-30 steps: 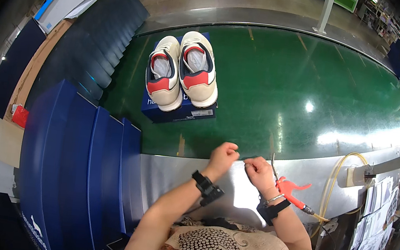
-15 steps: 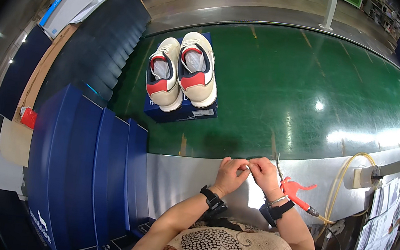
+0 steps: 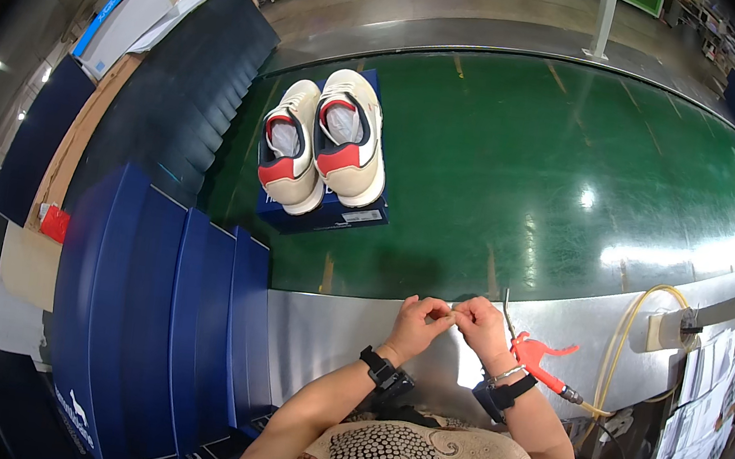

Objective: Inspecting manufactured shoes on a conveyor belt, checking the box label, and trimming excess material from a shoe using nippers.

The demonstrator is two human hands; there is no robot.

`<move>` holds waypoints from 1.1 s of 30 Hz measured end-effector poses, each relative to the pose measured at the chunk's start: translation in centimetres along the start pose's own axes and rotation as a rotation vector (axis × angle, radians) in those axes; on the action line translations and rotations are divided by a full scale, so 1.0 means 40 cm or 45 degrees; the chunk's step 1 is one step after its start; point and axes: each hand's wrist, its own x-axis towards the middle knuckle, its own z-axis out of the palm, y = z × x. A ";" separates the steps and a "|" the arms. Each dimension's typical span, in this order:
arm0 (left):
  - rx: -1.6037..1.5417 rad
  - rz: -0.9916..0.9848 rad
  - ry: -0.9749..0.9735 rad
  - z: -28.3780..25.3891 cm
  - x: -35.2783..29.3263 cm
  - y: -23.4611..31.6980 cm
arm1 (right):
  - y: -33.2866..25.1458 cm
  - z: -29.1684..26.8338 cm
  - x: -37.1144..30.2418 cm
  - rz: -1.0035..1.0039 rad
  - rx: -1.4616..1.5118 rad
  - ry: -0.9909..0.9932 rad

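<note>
My left hand and my right hand meet over the metal edge of the bench, fingertips pinched together and touching. Whatever is between them is too small or too hidden to name. Farther off to the left, a pair of cream sneakers with red heel patches and dark blue collars rests on a dark blue shoe box. White stuffing shows inside both shoes. Right beside my right hand lies a red air blow gun with a thin metal nozzle.
A green work surface spreads ahead, bordered nearby by a metal strip. Tall dark blue boxes stand close on my left. A yellow hose loops at the right near stacked papers. A metal post rises beyond the far edge.
Both hands stay pinched together, the left now a little lower and farther left. The shoes and box appear slightly left and lower in view, as does much of the scene.
</note>
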 end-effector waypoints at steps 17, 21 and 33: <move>0.044 0.003 -0.160 -0.012 0.030 0.013 | 0.021 -0.016 0.002 -0.076 0.005 0.000; -0.093 0.014 -0.328 0.006 0.069 0.033 | 0.082 -0.014 0.004 -0.064 0.052 -0.027; -0.489 -0.401 -0.369 -0.063 0.044 -0.056 | -0.063 -0.058 -0.019 0.184 0.017 -0.195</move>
